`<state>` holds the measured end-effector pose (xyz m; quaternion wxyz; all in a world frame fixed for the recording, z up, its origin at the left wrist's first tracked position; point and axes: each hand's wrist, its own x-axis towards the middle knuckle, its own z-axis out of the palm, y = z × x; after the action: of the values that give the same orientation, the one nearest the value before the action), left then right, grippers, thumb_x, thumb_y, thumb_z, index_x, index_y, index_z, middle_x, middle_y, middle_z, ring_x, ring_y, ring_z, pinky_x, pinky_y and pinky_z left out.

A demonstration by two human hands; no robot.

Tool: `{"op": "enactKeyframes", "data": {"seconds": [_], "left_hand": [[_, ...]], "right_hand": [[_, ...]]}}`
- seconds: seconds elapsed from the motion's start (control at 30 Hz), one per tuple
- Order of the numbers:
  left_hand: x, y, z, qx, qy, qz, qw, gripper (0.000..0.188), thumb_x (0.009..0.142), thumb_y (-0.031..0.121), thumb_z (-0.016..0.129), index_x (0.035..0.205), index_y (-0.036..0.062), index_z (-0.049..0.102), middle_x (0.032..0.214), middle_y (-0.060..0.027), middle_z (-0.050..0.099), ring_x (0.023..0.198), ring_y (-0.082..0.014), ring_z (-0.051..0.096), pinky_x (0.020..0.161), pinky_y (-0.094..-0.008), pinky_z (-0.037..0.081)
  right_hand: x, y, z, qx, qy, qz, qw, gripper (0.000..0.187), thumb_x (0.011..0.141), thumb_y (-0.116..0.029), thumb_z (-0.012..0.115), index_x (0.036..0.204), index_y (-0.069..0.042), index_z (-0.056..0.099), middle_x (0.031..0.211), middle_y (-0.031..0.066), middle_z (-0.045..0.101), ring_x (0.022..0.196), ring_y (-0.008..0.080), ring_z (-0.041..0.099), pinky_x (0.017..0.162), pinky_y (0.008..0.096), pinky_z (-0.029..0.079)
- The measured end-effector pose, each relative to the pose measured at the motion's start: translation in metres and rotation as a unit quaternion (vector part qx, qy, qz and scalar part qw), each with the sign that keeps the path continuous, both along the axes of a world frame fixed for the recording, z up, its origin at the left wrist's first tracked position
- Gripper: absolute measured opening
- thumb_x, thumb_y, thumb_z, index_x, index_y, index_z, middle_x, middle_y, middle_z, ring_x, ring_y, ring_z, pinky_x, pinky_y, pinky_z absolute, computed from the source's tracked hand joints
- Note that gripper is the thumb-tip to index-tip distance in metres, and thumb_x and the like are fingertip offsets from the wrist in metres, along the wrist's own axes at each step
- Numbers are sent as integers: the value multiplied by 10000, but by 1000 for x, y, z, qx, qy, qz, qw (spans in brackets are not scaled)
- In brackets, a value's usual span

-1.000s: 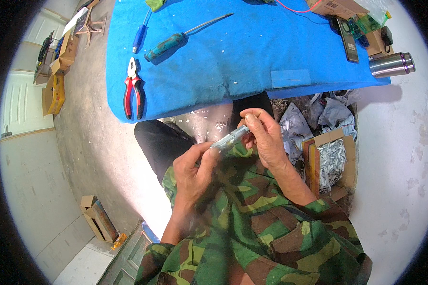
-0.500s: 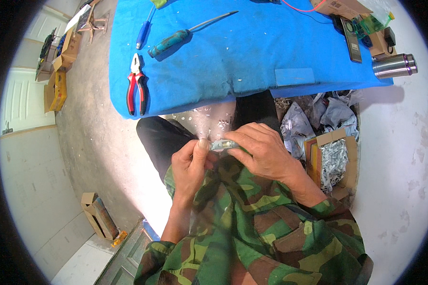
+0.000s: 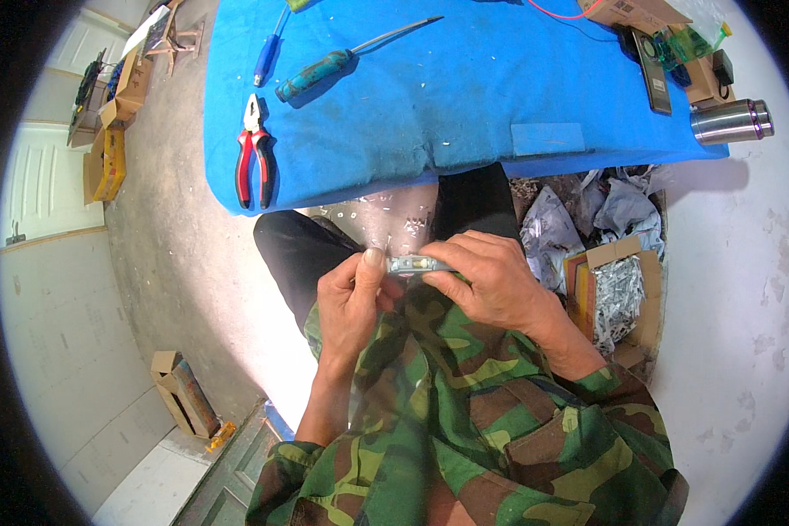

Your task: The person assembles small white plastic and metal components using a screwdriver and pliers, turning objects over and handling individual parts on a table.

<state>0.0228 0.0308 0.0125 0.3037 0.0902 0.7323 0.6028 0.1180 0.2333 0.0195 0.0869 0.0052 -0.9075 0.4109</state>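
Grey slim piece [image 3: 405, 265], pinched between left grip [image 3: 349, 296] and right grip [image 3: 495, 279].
Lies level now, no longer slanted; seems steadier.

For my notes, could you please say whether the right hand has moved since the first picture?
Yes, the right hand has drawn back, away from the blue table.

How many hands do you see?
2: the left hand is at the left end of a small grey part, and the right hand holds its right end.
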Motion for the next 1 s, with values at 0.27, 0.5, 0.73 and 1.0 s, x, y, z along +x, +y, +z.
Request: {"op": "enactKeyframes", "data": {"seconds": [0.27, 0.5, 0.73, 1.0], "left_hand": [[-4, -1, -1, -14, 1, 6, 1000, 490, 1123, 435, 533, 868, 45, 686, 672, -68, 689, 556, -101, 592, 529, -255, 458], [-9, -1, 0, -8, -14, 12, 1000, 491, 1124, 438, 529, 894, 38, 697, 666, -73, 692, 534, -102, 582, 512, -253, 439], [-11, 4, 1, -15, -23, 12, 1000, 523, 1128, 456, 511, 887, 33, 704, 648, -71, 681, 514, -100, 571, 504, -254, 436], [-11, 12, 5, -39, -16, -12, 999, 598, 1129, 490, 486, 819, 28, 704, 636, -62, 676, 508, -102, 572, 496, -257, 434]], "right_hand": [[3, 6, 2, -89, -34, -12, 995, 275, 902, -127, 793, 1147, -16, 738, 955, 158, 747, 841, 335, 730, 723, 410, 564], [3, 9, 2, -201, -64, -17, 977, 257, 947, -111, 762, 1177, -1, 735, 964, 136, 767, 845, 223, 741, 739, 342, 559], [5, 15, 6, -312, -141, -38, 939, 271, 978, -161, 726, 1195, 0, 732, 961, 123, 777, 886, 166, 741, 778, 328, 566], [9, 22, 0, -443, -163, -49, 880, 322, 1072, -237, 642, 1226, 36, 718, 914, 74, 765, 838, 114, 710, 754, 274, 568]]}}
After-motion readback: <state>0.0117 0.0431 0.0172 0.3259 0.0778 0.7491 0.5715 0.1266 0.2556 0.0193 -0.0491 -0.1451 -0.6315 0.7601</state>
